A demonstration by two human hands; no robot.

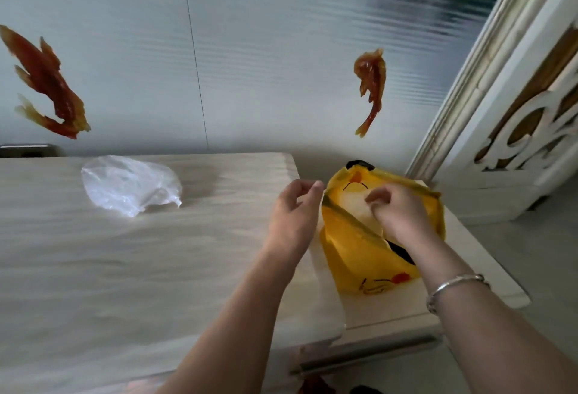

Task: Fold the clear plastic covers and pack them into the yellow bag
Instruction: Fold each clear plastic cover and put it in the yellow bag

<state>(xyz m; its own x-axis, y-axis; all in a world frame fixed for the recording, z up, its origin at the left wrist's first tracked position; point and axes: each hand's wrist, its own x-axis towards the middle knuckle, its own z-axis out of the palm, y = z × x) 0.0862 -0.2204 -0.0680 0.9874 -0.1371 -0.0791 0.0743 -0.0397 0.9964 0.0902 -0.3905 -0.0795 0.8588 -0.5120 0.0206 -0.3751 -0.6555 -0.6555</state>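
Both hands work at the open mouth of the yellow bag (359, 256)

Left hand (294, 215) pinches the bag's near edge with curled fingers, and right hand (397, 212), wearing a silver bracelet (453, 287), curls down into the opening on something pale. The bag lies on a low step beside the pale wood table (125, 268), its long side running away from the person. One clear plastic cover (128, 184) lies crumpled far left on the table, below red fish stickers (370, 87) on the wall

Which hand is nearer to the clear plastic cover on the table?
Left. The left hand is right of the plastic cover, apart from it; the right hand is farther, over the yellow bag.
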